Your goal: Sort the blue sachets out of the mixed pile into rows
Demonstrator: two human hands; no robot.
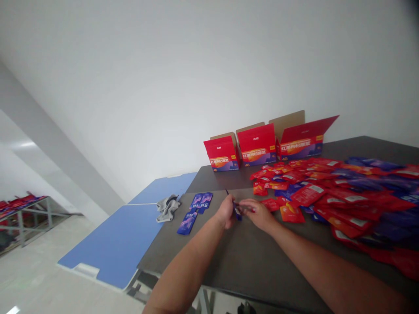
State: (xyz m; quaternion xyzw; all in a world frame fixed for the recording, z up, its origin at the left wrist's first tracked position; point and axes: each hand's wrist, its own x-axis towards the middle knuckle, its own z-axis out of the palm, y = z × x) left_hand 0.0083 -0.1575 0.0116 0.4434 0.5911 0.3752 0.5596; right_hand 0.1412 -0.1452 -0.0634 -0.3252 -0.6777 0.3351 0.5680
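Note:
Over the middle of the dark table (242, 257), my left hand (226, 211) is closed on a blue sachet (238, 213), seen nearly edge-on. My right hand (255, 212) touches the same sachet from the right, fingers bent around its side; whether they pinch it is too small to tell. Left of my hands lie several blue sachets (187, 222) with purple print, some overlapping. A large heap of red sachets (307, 195) and blue ones spreads to the right of my right hand.
Three open red boxes (224, 158) stand in a row at the table's back, by the wall. A grey cloth (168, 208) lies at the left edge, beside a blue folding table (108, 244). Another rack (22, 218) with red items stands far left.

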